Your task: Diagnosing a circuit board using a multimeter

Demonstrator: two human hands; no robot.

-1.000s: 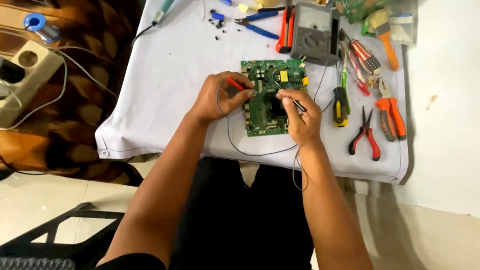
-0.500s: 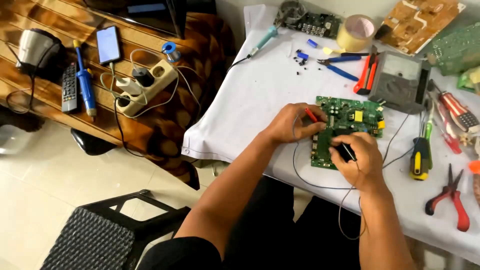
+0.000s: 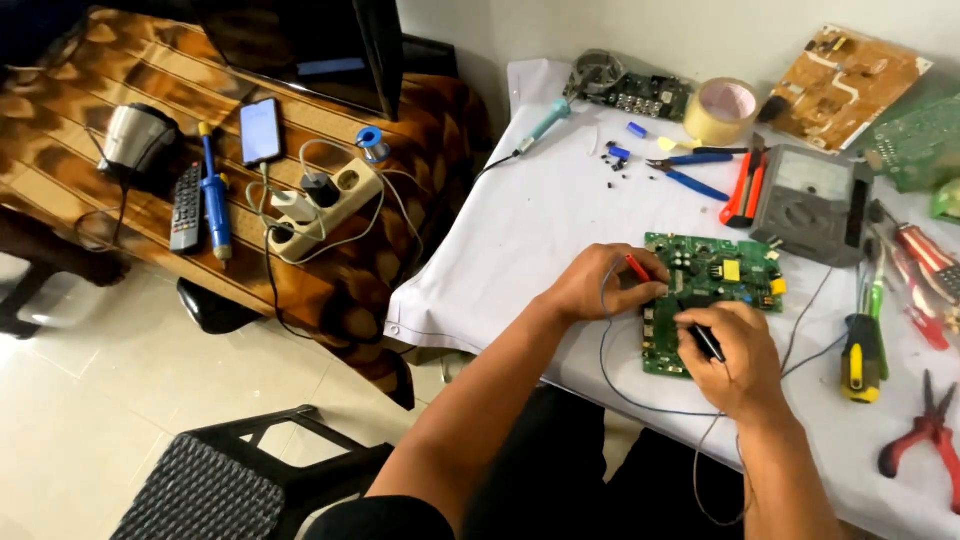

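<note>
Item: green circuit board [image 3: 722, 290] on white cloth. My left hand [image 3: 598, 285] pinches the red probe [image 3: 638, 267]; my right hand [image 3: 728, 358] grips the black probe [image 3: 706, 342]. Risk: a tip slips, bridging neighbouring solder points.

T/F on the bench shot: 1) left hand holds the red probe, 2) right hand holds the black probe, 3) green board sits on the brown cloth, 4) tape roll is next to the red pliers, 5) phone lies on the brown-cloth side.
1) True: the left hand holds the red probe.
2) True: the right hand holds the black probe.
3) False: the green board lies on the white cloth.
4) False: the tape roll sits at the far edge; the red pliers are at the near right.
5) True: the phone lies on the brown cloth.
</note>
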